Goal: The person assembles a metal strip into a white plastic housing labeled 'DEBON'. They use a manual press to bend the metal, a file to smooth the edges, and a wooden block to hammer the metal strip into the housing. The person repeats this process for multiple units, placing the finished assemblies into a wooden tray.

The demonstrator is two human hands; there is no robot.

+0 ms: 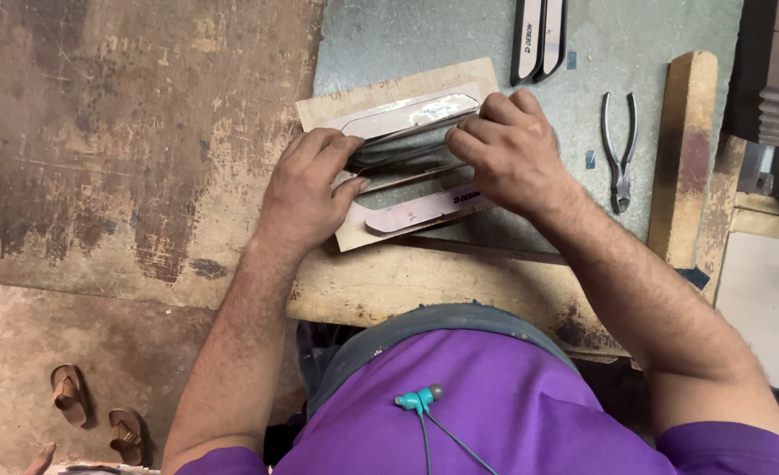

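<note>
From the head view, the left hand [306, 189] and right hand [505, 151] are both curling tight around a bunch of thin, shiny strips [407, 145] over a cardboard sheet [354, 101] on the worn wooden table [143, 132]. The strips look springy; they might be slipping apart if the fingers loosen. Metal pliers [620, 149] are lying nearby.
</note>
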